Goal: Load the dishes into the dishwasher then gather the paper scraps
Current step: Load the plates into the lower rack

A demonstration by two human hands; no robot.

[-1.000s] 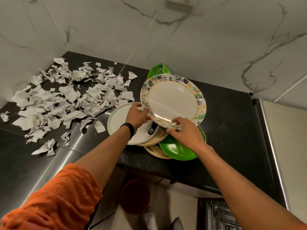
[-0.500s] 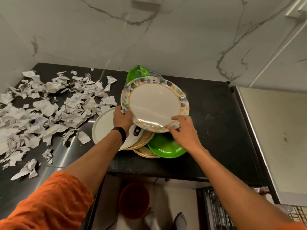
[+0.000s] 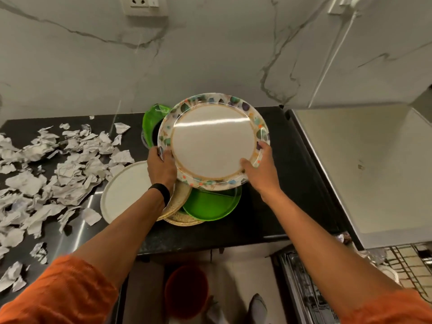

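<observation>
around: paper scraps (image 3: 58,169) strewn left on bench (image 3: 268,206); white plate (image 3: 124,190), woven mats (image 3: 177,204), green plate (image 3: 210,204) beneath | patterned plate (image 3: 212,141) tilted above the stack, left hand (image 3: 161,167) and right hand (image 3: 261,169) gripping its rim | dishwasher rack (image 3: 304,288) lower right

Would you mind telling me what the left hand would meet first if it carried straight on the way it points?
Probably the green dish behind the patterned plate that the left hand grips; depth is unclear.
</observation>
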